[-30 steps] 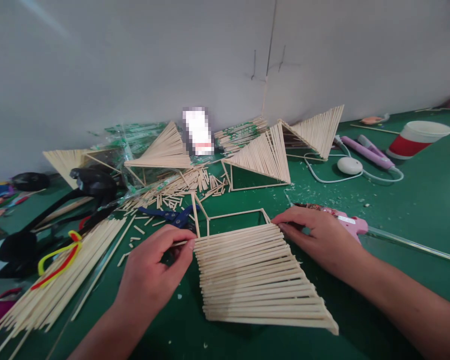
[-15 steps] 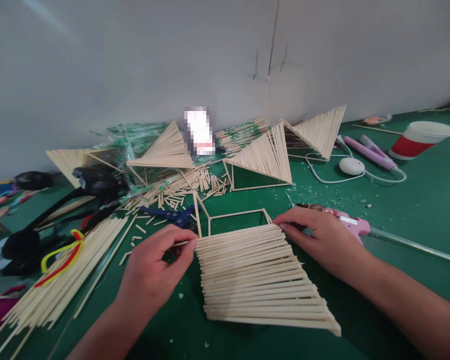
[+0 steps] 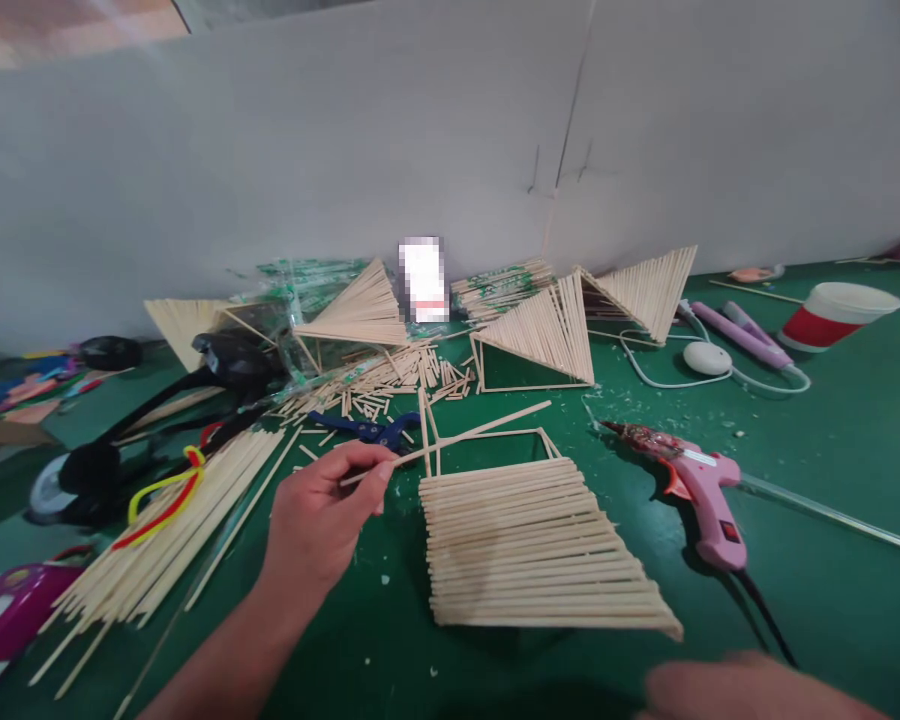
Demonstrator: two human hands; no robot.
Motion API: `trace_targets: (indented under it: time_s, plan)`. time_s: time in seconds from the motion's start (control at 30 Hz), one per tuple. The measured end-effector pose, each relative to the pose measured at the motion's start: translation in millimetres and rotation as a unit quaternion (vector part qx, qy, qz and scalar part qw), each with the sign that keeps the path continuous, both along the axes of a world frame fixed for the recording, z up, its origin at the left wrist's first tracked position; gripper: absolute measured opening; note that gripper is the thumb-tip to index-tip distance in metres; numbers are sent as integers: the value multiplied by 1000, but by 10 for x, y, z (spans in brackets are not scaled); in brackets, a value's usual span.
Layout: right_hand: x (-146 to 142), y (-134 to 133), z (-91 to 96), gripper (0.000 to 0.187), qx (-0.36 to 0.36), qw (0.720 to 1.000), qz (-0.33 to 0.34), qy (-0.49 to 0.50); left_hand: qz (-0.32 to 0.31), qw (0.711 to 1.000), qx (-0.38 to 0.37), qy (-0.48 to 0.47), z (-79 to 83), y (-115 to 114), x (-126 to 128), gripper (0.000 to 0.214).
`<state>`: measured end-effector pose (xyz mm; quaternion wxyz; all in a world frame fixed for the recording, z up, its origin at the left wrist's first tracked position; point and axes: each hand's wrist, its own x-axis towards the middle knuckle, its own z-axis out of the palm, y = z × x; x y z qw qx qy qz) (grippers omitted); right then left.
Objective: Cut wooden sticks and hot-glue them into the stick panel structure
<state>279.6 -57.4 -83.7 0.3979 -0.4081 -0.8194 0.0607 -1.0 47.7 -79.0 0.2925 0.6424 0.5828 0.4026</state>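
My left hand (image 3: 319,525) pinches a thin wooden stick (image 3: 487,428) near one end. The stick slants up to the right, over the bare frame at the back of a stick structure (image 3: 525,550). That structure lies on the green table, its front part covered by a row of sticks laid side by side. At the bottom right edge, my right hand (image 3: 750,690) is blurred and partly cut off, apart from the structure; its fingers cannot be made out. A pink glue gun (image 3: 709,490) lies to the structure's right, and blue-handled cutters (image 3: 367,430) lie behind my left hand.
Several twisted stick structures (image 3: 540,335) stand along the wall, with short cut pieces (image 3: 375,385) heaped before them. Long sticks (image 3: 187,520) lie at left beside a black strapped object (image 3: 90,480). A paper cup (image 3: 832,325) and a white cable puck (image 3: 706,358) are at right.
The stick in my left hand has come up off the row's back edge and now slants. My right hand has left that edge and pulled back to the bottom right, uncovering the glue gun.
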Motion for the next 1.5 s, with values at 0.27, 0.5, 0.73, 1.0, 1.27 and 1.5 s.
trace_targets:
  time_s: [0.27, 0.5, 0.73, 1.0, 1.27, 1.5]
  plan:
    - [-435, 426, 30, 25, 98, 964, 153, -193, -28, 998, -15, -60, 7, -77, -46, 16]
    - [-541, 450, 272, 19, 190, 976, 1, -109, -110, 980, 154, 64, 113, -295, 58, 8]
    - [-787, 596, 238, 21, 118, 984, -35, -131, -174, 943, 252, 131, 137, -391, 137, 12]
    - [-777, 527, 246, 27, 105, 987, -10, -119, -191, 933, 274, 132, 191, -444, 112, 18]
    - [-854, 427, 178, 24, 56, 991, -51, -110, -197, 923, 301, 135, 178, -422, 158, 14]
    - [-826, 449, 77, 25, -4, 996, -39, -81, -231, 914, 313, 117, 144, -385, 74, 16]
